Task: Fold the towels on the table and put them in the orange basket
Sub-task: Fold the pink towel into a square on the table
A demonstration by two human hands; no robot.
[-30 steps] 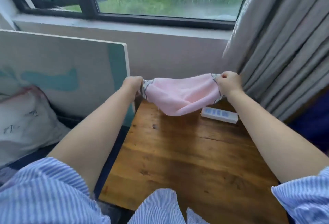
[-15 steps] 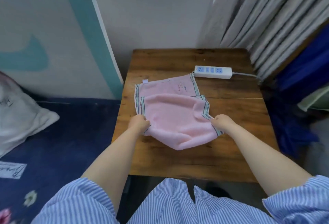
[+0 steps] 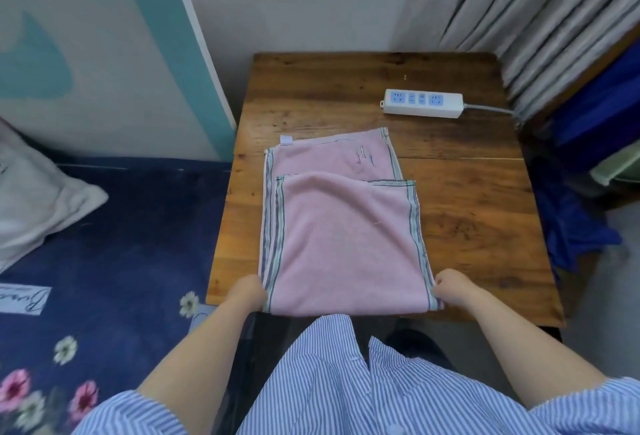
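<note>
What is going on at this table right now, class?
A person is folding a pink towel on a wooden table. The left hand and right hand each pinch a near corner at the table's front edge. The towel lies doubled over unevenly, with the far part of the lower layer showing beyond the upper one. A white power strip sits further back, apart from the towel. No orange basket is in view.

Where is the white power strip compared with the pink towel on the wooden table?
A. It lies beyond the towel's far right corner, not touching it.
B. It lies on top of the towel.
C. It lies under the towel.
A: the power strip sits on bare wood past the far right corner of the towel, with a gap between them.
</note>
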